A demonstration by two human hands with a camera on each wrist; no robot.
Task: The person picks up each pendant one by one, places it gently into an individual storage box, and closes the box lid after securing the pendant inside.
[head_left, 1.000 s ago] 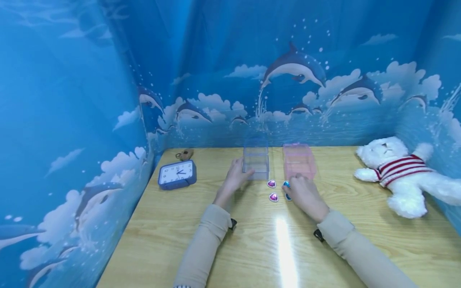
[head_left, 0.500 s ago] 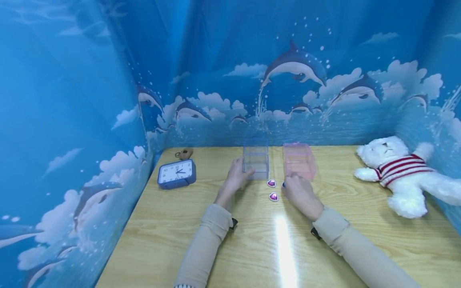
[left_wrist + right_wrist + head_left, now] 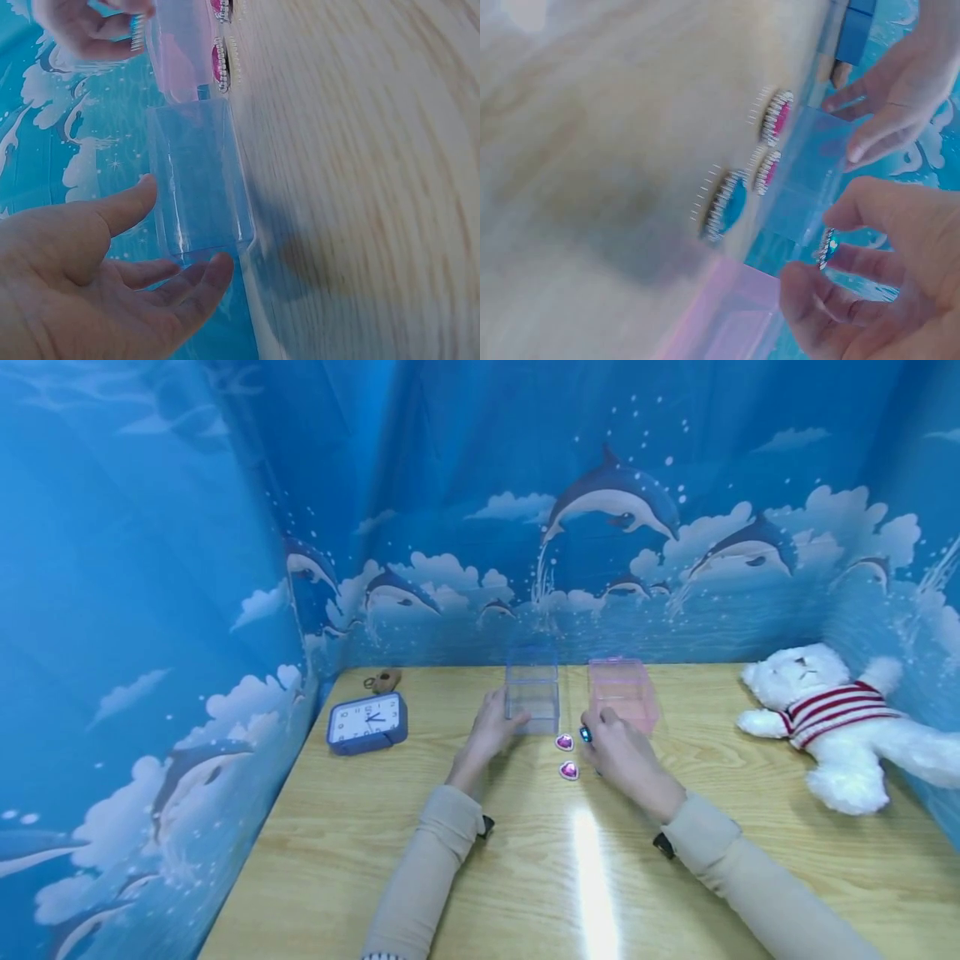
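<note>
At the left of the desk (image 3: 337, 860) stood a blue clock (image 3: 367, 723), with a small brown object (image 3: 387, 680) just behind it. Next came the left hand (image 3: 489, 727), its grip wide apart, thumb and fingers spread about the left end of a clear blue box (image 3: 532, 703), with fingertips touching it. The wrist was low, and the sleeved forearm reached forward from the bottom edge, leaning slightly to the right. Just in front of the box's right corner lay the farther pink gem (image 3: 565, 742), and a little closer to the person, the nearer pink gem (image 3: 569, 770). Right of these, the held blue gem (image 3: 585, 735) was clamped in the grip of the right hand (image 3: 624, 758), caught between thumb and fingers above the desk. That hand was bent over, its forearm slanting in from the lower right. Beneath it the other blue gem (image 3: 727, 206) lay on the desk. Behind the hand stood a clear pink box (image 3: 622, 693), partly covered by it. Farthest right lay a white teddy bear (image 3: 832, 727) in a striped top.
</note>
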